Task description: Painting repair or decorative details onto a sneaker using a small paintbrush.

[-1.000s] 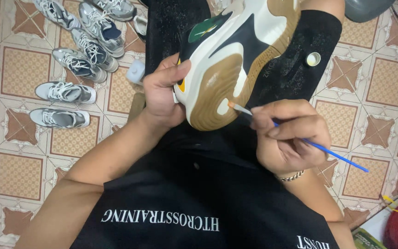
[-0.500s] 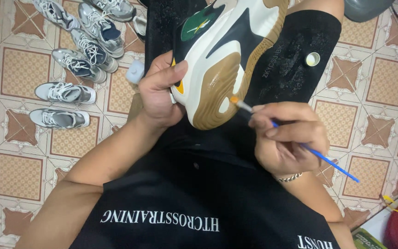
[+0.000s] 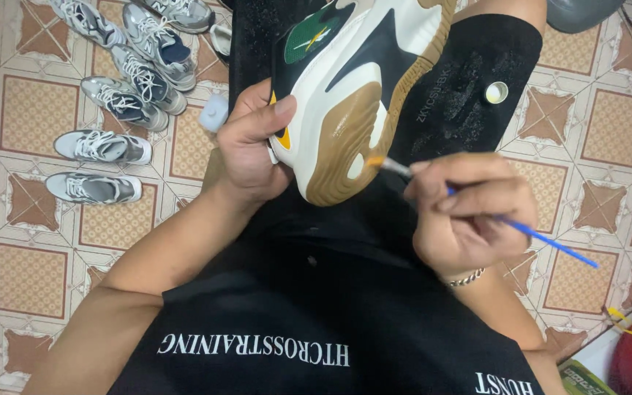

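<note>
the right hand (image 3: 469, 212), fingers pinched shut on a blue-handled brush (image 3: 491, 216), has brought its tip from the sole's edge onto the sneaker (image 3: 360, 95) heel at 12 o'clock, which the left hand (image 3: 254, 143) still clasps, so the sole touch-up continues.

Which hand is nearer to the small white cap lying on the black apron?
Right. The right hand, holding a blue paintbrush, sits just below the cap; the left hand grips the shoe across from it.
</note>
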